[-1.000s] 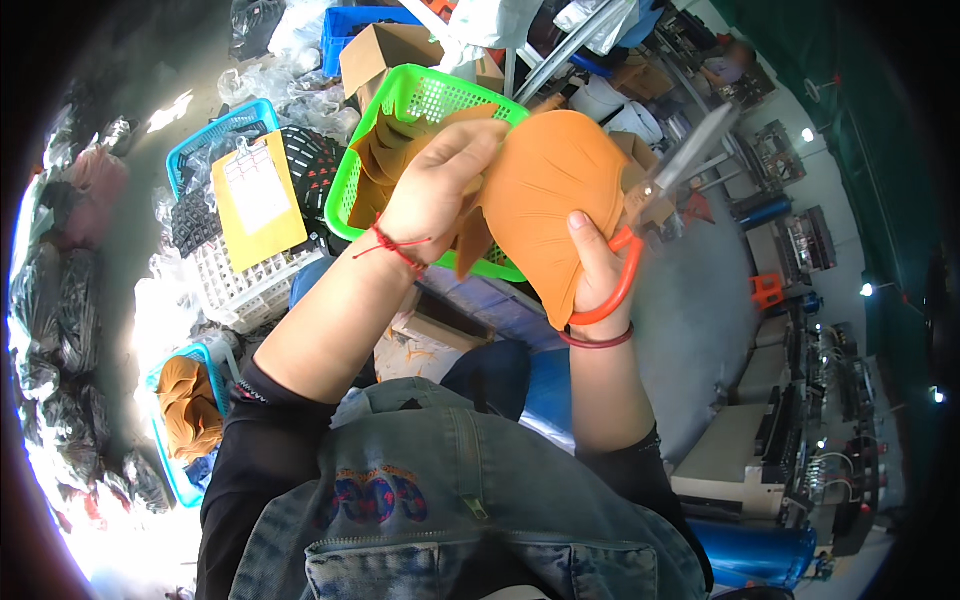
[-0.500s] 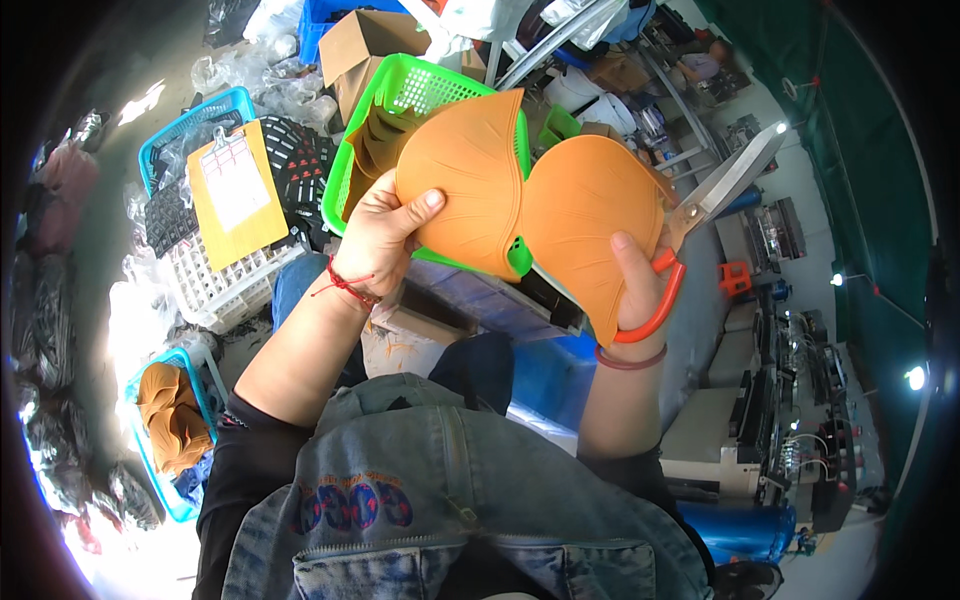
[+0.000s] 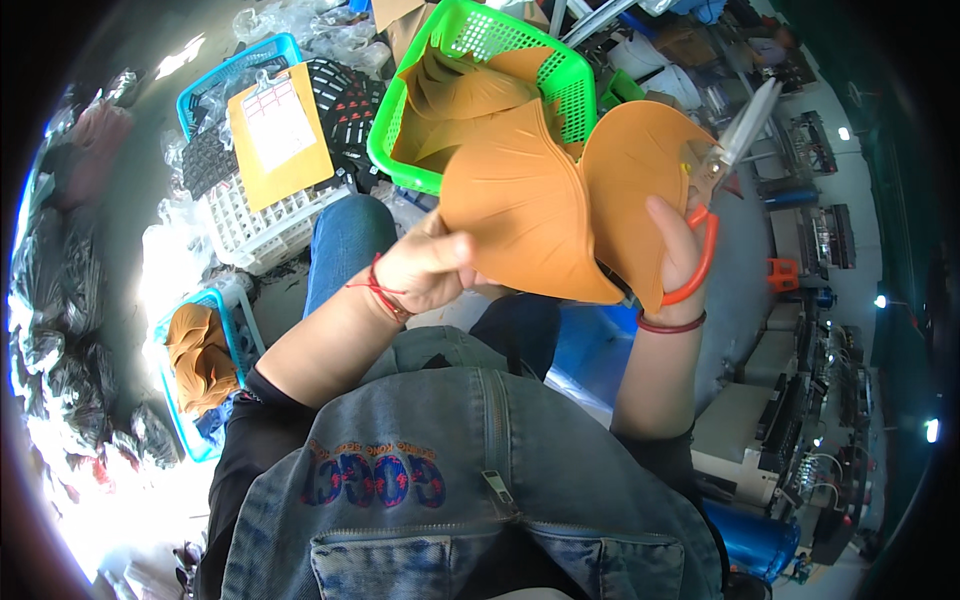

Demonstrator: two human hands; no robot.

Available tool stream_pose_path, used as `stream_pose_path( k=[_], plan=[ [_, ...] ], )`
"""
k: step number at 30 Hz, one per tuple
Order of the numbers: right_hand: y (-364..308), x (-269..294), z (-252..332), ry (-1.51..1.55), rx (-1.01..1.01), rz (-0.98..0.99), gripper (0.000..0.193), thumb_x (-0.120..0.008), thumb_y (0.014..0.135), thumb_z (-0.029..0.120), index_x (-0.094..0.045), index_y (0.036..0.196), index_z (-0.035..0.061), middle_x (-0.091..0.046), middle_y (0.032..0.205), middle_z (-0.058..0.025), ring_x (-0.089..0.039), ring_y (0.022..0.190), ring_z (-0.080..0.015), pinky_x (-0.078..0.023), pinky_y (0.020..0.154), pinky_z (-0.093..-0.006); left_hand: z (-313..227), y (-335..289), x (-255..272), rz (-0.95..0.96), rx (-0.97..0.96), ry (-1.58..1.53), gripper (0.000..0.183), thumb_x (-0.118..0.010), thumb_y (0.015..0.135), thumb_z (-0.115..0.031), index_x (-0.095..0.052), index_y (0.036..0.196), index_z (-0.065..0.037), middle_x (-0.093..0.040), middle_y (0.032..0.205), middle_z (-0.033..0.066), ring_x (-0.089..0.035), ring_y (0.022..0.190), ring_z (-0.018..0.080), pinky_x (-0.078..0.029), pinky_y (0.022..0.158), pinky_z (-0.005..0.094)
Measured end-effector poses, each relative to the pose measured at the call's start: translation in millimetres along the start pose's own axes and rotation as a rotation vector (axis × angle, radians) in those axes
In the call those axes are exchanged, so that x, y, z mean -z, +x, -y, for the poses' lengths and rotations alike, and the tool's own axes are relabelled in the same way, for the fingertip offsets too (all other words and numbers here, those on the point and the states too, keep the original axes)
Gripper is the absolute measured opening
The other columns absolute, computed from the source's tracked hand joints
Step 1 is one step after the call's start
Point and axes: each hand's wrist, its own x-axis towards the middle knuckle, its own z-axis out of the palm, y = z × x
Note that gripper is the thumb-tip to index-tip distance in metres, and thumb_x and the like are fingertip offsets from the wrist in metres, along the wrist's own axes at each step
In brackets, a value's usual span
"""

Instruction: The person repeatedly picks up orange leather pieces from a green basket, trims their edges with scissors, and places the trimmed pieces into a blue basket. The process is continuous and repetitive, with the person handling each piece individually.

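In front of me is a tan-orange moulded bra cup piece with two rounded cups, joined or overlapping near the middle. My left hand has its lower left edge between thumb and fingers; the fingertips are partly hidden. On the other side, my right hand pinches the right cup. Scissors with red-orange handles hang in that same hand, blades pointing up and away to the right. Behind the cups stands a bright green basket holding several more tan cup pieces.
To the left, a yellow clipboard with paper rests above a white crate, near a blue basket. Lower left, another blue basket contains tan cups. Machines line the right. My knee is below the green basket.
The cup piece has tilted and come lower and to the right, with its two cups turned closer together. My left thumb has slid from the cup's face toward its lower edge.
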Motion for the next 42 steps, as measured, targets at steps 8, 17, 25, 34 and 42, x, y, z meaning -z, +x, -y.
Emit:
stream_pose_path(
  k=[8,17,25,34,42],
  plan=[
    [-13,30,-52,-0.208,-0.142,-0.275,0.023,-0.058,0.088,0.025,-0.055,0.096,0.0031,-0.060,0.086,-0.0042,-0.047,0.066,-0.0074,-0.038,0.058,-0.0224,-17,-4,14,-0.755,-0.062,0.553,0.034,-0.057,0.088,-0.002,-0.047,0.121,0.000,-0.061,0.109,0.0100,-0.061,0.098,0.0189,-0.052,0.081,0.0295],
    [-94,-9,-83,-0.142,-0.264,0.070,0.025,-0.060,0.086,0.014,-0.046,0.103,0.0018,-0.059,0.088,-0.0086,-0.048,0.068,-0.0072,-0.041,0.062,-0.0210,7,-29,3,-0.887,-0.026,0.282,0.037,-0.060,0.086,-0.006,-0.048,0.122,-0.003,-0.058,0.115,0.0084,-0.059,0.102,0.0202,-0.049,0.088,0.0340],
    [-77,-43,-96,-0.298,0.034,0.024,0.026,-0.061,0.084,0.012,-0.047,0.101,-0.0006,-0.052,0.083,-0.0049,-0.050,0.071,-0.0092,-0.041,0.062,-0.0216,31,-34,-12,-0.492,-0.075,0.456,0.066,-0.072,0.079,-0.028,-0.039,0.132,-0.007,-0.051,0.124,0.0044,-0.050,0.114,0.0162,-0.046,0.089,0.0300],
    [-101,13,-70,-0.324,-0.497,0.390,0.026,-0.063,0.082,0.019,-0.053,0.100,0.0021,-0.054,0.091,-0.0065,-0.056,0.078,-0.0167,-0.046,0.068,-0.0294,37,-25,10,-1.014,-0.007,0.253,0.016,-0.060,0.090,-0.014,-0.061,0.106,-0.010,-0.063,0.096,-0.0014,-0.057,0.078,0.0067,-0.046,0.063,0.0203],
    [-135,55,-45,-0.239,-0.799,0.740,0.083,-0.059,0.075,0.067,-0.044,0.119,-0.0019,-0.048,0.104,-0.0053,-0.044,0.094,-0.0108,-0.035,0.083,-0.0245,62,-30,9,-0.912,-0.120,0.506,0.019,-0.064,0.088,-0.015,-0.061,0.105,-0.008,-0.064,0.095,0.0015,-0.059,0.078,0.0092,-0.050,0.066,0.0227]
  ],
)
